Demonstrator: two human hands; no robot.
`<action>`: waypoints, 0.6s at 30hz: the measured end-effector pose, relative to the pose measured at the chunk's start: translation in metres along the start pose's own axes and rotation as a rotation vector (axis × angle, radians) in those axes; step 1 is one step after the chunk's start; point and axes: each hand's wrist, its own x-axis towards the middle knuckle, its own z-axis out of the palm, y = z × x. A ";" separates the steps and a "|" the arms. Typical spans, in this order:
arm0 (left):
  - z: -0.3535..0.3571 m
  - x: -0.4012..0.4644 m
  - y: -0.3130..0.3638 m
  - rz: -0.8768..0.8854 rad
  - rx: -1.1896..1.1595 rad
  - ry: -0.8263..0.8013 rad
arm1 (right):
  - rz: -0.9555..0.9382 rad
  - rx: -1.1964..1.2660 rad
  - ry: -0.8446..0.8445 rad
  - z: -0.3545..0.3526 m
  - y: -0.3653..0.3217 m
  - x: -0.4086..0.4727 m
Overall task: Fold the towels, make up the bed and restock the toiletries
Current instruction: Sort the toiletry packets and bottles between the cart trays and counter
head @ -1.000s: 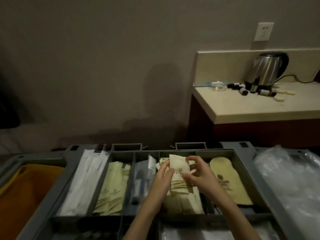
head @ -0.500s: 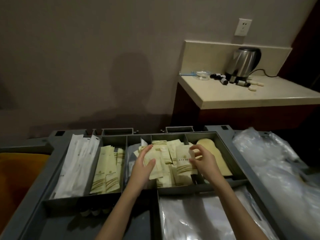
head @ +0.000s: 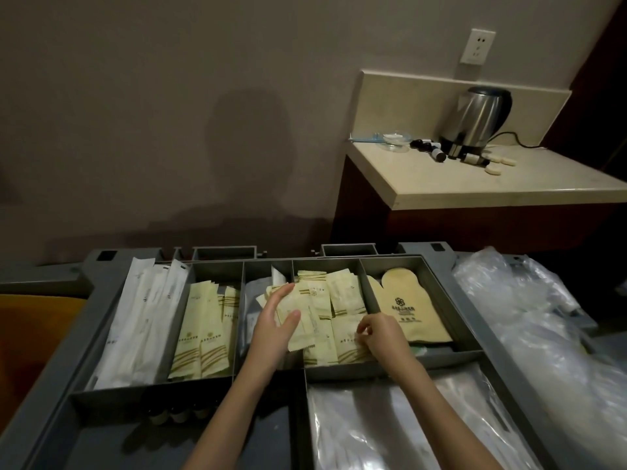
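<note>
Small dark bottles [head: 176,413] hide under the gray tray [head: 441,300], hard to see. The left hand [head: 274,330] lies flat with straight fingers on the yellow packets [head: 319,320] in the tray's middle box. The right hand [head: 383,337] pinches one packet. A kettle [head: 475,120] stands on the table [head: 475,184] behind.

Grey cart tray [head: 441,293]: left hand [head: 274,325] flat on pale-yellow sachets [head: 325,300] in one compartment; right hand [head: 381,335] pinches a sachet [head: 346,344] at the front. Kettle [head: 475,120] on counter [head: 475,184].
</note>
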 end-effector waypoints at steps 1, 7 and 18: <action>0.001 0.001 -0.001 -0.001 0.005 -0.002 | 0.005 -0.029 -0.004 0.001 0.000 0.001; 0.007 0.003 -0.002 -0.002 0.028 -0.002 | -0.033 -0.030 0.061 0.005 0.001 -0.005; 0.040 0.012 -0.001 -0.039 0.114 -0.118 | -0.102 0.662 0.022 -0.023 -0.022 -0.007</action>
